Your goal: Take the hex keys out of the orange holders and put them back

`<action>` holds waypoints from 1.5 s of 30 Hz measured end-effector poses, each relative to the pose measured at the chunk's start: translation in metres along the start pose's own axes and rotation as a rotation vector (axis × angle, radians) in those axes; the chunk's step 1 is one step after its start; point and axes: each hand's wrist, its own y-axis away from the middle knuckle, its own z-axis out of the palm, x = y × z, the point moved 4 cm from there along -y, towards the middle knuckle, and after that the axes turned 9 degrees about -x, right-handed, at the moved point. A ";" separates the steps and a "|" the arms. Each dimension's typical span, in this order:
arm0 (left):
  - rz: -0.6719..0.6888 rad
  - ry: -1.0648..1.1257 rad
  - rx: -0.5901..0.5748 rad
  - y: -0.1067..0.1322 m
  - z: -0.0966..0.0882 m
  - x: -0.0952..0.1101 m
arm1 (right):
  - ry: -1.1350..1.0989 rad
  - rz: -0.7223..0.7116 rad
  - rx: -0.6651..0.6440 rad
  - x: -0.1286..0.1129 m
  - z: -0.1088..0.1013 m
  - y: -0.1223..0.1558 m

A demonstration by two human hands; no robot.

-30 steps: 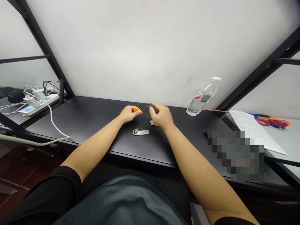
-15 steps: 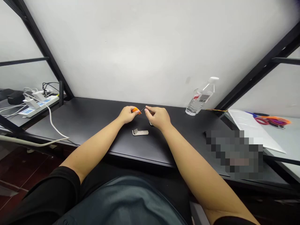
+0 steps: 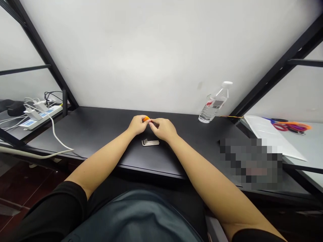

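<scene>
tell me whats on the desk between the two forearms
A set of L-shaped hex keys lies on the black desk between the left forearm and right forearm, in the head view.

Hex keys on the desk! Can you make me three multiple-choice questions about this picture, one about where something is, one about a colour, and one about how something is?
1. Where is the bundle of L-shaped hex keys?
A. Beside the power strip
B. On the black desk
C. On the white sheet

2. What colour is the small piece at the left hand's fingertips?
A. Blue
B. Green
C. Orange

3. How is the plastic water bottle?
A. Its white cap is on
B. It has no cap
C. It is crushed flat

Answers:
1. B, the keys lie on the desk.
2. C, a bright orange bit shows there.
3. A, the cap sits on top.
</scene>
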 end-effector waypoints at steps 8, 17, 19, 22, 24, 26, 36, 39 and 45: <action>0.006 0.088 -0.046 0.001 0.003 0.002 | -0.105 0.159 0.037 0.018 -0.002 -0.002; 0.040 0.323 -0.212 -0.001 0.009 -0.005 | -0.027 0.097 -0.098 0.022 0.000 -0.005; 0.034 0.336 -0.231 -0.001 0.011 -0.007 | -0.020 0.091 -0.141 0.021 0.000 -0.005; 0.018 0.326 -0.226 -0.002 0.011 -0.012 | -0.033 0.121 -0.175 0.022 -0.005 -0.003; -0.002 0.300 -0.192 -0.003 0.009 -0.015 | -0.040 0.139 -0.223 0.023 -0.010 -0.001; -0.023 0.249 -0.156 -0.004 0.006 -0.018 | -0.061 0.082 -0.361 0.021 -0.012 0.002; -0.039 0.140 -0.191 0.001 0.000 -0.010 | -0.025 -0.089 -0.808 -0.003 0.001 0.015; -0.018 0.157 -0.216 0.001 0.001 -0.008 | -0.023 -0.092 -0.869 -0.004 0.002 0.016; 0.046 0.253 -0.297 0.000 0.007 -0.014 | -0.063 -0.148 -0.907 -0.012 0.001 0.020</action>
